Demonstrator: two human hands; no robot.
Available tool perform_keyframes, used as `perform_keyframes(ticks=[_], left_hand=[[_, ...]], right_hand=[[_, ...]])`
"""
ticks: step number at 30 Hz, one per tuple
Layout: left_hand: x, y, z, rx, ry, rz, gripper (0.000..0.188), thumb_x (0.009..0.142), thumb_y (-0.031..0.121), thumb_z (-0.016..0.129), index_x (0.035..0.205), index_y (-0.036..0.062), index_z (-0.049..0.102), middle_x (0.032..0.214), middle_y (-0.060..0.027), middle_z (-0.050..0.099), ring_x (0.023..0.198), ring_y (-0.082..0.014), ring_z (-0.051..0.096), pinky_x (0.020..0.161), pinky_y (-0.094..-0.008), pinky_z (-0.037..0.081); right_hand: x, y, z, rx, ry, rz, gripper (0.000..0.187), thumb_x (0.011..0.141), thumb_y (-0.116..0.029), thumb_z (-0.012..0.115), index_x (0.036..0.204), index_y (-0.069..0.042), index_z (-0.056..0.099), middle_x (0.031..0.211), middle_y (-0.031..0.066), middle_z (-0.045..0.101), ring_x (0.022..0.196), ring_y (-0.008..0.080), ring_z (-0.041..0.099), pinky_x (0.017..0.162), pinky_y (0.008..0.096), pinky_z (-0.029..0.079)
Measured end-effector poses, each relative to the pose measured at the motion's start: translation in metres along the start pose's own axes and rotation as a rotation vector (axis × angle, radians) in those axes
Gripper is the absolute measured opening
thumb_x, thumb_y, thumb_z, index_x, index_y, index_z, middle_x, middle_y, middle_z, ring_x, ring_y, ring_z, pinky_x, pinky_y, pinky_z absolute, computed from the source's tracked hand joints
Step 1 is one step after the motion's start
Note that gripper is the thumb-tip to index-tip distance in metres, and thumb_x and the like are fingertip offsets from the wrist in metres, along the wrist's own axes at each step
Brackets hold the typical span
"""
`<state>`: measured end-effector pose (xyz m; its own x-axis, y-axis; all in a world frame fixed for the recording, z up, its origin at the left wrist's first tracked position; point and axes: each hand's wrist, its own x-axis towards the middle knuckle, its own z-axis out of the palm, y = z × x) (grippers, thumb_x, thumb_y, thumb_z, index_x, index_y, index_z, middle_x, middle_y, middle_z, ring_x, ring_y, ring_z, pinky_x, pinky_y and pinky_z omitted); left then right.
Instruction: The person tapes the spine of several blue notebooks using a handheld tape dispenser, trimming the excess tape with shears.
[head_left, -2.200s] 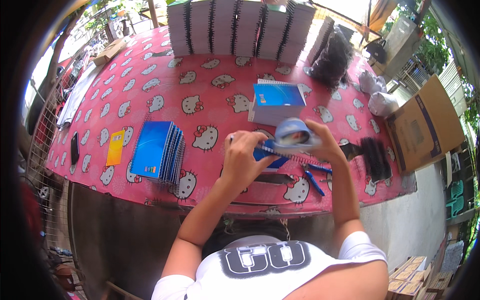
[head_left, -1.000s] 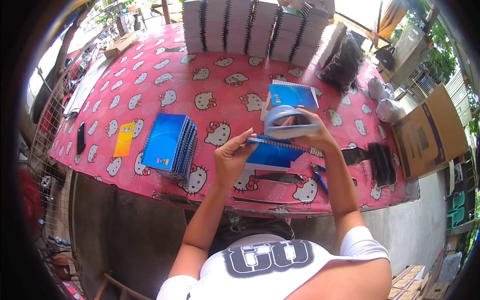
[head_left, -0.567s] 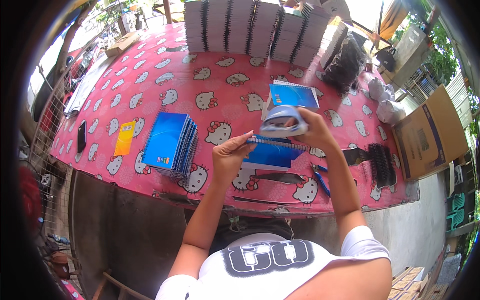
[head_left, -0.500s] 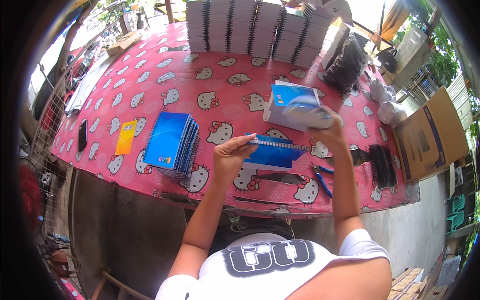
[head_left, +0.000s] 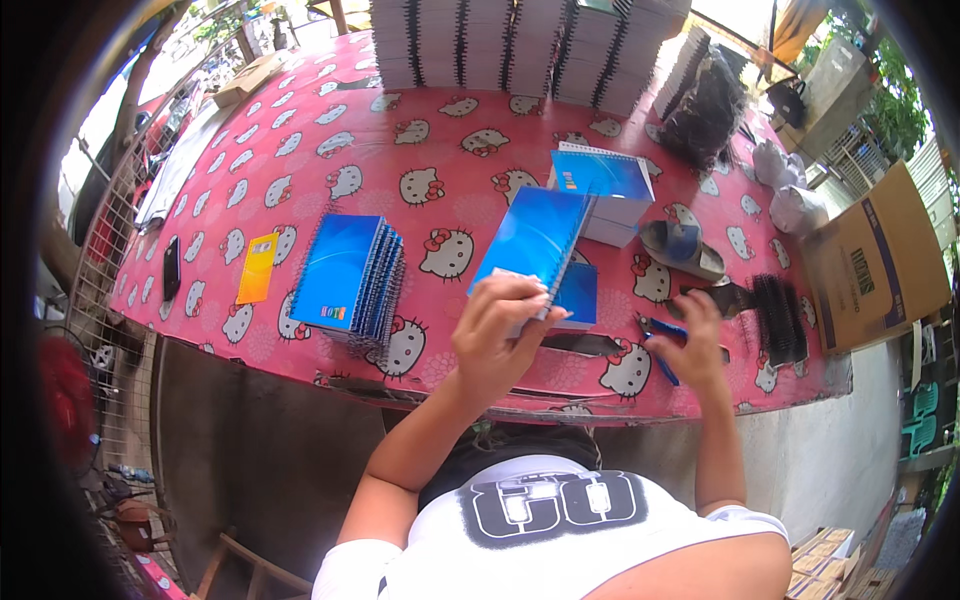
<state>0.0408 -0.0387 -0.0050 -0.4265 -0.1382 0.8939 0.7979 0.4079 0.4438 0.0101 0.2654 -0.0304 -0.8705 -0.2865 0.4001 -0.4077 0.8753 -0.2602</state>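
Holding a blue spiral notebook [head_left: 535,245] by its near edge, the left hand [head_left: 500,335] has its grip closed on the cover, fingers curled over the top, with the book tilted up above the near middle of the worktop [head_left: 300,150]. Just right of it, the right hand [head_left: 695,340] rests with fingers spread down on a blue-handled tool [head_left: 658,345] at the near right edge; whether that grip has closed on the tool I cannot tell. To handle the notebook well, I judge that the left hand should keep the coil side level and pinch firmly near the corner so the cover does not flop open, and the right hand should take the tool by its handles before lifting. Under the raised notebook lies another blue booklet [head_left: 578,295] flat on the pink cartoon-cat tablecloth. Left of the hands sits a slanted stack of blue notebooks [head_left: 345,275], and further left a small yellow-orange card [head_left: 257,267] and a dark phone [head_left: 171,267]. Right of the hands lie a black comb-like bundle of binding coils [head_left: 780,320] and a tape dispenser [head_left: 680,250]. Beyond them stands a low white pile topped with a blue cover [head_left: 605,185]. On the right, off the worktop, an open brown cardboard box [head_left: 875,265] carries a dark printed label on its flap. Along the far edge rise tall rows of white spiral-bound stacks [head_left: 520,45], with a black bag [head_left: 705,110] at their right end.
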Motion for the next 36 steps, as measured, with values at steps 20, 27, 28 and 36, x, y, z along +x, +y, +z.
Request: perform_keyframes(ticks=[20, 27, 28, 36], left_hand=[[-0.033, -0.005, 0.012, 0.104, -0.115, -0.129, 0.029, 0.065, -0.01, 0.078, 0.091, -0.0014, 0.069, 0.094, -0.0124, 0.068, 0.079, -0.0254, 0.064, 0.064, -0.0314, 0.054], [-0.03, -0.01, 0.007, 0.02, -0.074, -0.106, 0.025, 0.069, -0.012, 0.076, 0.091, -0.0029, 0.068, 0.093, -0.0131, 0.068, 0.08, -0.0247, 0.064, 0.065, -0.0322, 0.054], [-0.029, -0.01, 0.007, -0.003, -0.036, -0.134, 0.024, 0.069, -0.012, 0.075, 0.091, -0.003, 0.068, 0.093, -0.0131, 0.067, 0.081, -0.0244, 0.064, 0.065, -0.0321, 0.054], [-0.001, -0.005, -0.002, 0.126, -0.103, -0.171, 0.021, 0.076, -0.005, 0.075, 0.097, -0.0025, 0.069, 0.105, -0.0154, 0.064, 0.093, -0.0262, 0.063, 0.075, -0.0361, 0.054]], right_hand=[[0.022, -0.086, 0.001, 1.189, -0.641, 0.279, 0.033, 0.089, -0.022, 0.068, 0.111, 0.001, 0.064, 0.098, 0.0114, 0.067, 0.09, 0.0235, 0.062, 0.08, 0.0377, 0.05], [0.001, -0.064, 0.0, 0.802, -0.448, 0.275, 0.031, 0.088, -0.021, 0.069, 0.112, -0.001, 0.066, 0.099, 0.0102, 0.068, 0.093, 0.022, 0.064, 0.081, 0.0345, 0.05], [-0.005, -0.037, 0.009, 0.528, -0.282, 0.169, 0.032, 0.086, -0.019, 0.07, 0.113, -0.002, 0.065, 0.105, 0.0118, 0.066, 0.1, 0.0256, 0.062, 0.086, 0.0373, 0.048], [0.079, -0.129, 0.001, 0.155, 0.125, -0.687, 0.057, 0.072, -0.006, 0.072, 0.127, -0.012, 0.058, 0.13, 0.0131, 0.052, 0.117, 0.0323, 0.052, 0.097, 0.0453, 0.044]])
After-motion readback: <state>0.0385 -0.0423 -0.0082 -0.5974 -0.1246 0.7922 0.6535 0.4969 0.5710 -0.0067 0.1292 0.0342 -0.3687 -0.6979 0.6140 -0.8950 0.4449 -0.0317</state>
